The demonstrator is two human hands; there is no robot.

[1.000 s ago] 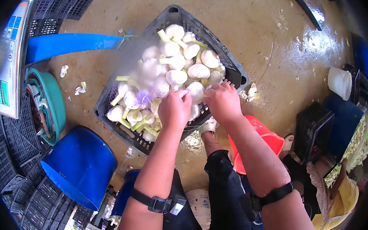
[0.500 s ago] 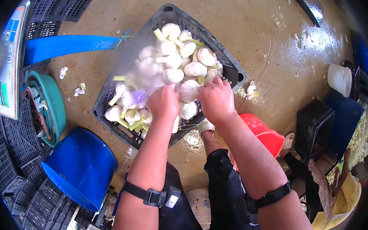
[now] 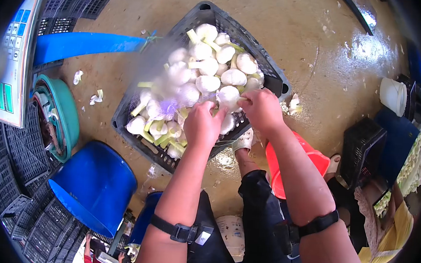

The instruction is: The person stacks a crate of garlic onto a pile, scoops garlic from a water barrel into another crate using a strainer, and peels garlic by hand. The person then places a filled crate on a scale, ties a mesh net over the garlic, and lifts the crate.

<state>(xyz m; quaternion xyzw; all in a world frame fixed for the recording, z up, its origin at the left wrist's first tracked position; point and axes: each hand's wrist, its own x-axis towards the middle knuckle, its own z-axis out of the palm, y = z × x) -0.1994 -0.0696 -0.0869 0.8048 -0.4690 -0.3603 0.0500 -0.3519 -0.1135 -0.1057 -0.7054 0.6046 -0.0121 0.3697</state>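
Observation:
White garlic bulbs (image 3: 207, 84) with cut green stems fill a tilted black plastic crate (image 3: 268, 60). My left hand (image 3: 203, 124) is closed at the crate's near side, its fingertips by a faint purple strand; what it grips cannot be made out. My right hand (image 3: 264, 109) is pinched closed against the right side of one garlic bulb (image 3: 228, 97), which lies between both hands. Whether it holds that bulb or something thin beside it is hidden. Purple netting (image 3: 167, 108) shows among the bulbs left of my left hand. A blurred grey patch covers the crate's left part.
A blue strap-like piece (image 3: 90, 48) reaches the crate from a scale (image 3: 15, 57). A teal basin (image 3: 69, 118), blue bucket (image 3: 96, 182) and red bucket (image 3: 298, 161) stand around. Black crates (image 3: 18, 153) line the left. Another person's yellow garment (image 3: 392, 234) is at right.
The whole view has shifted slightly right. My left hand has moved a little right and down relative to the bulbs, its thumb side now showing. The bulb between my hands stays in place.

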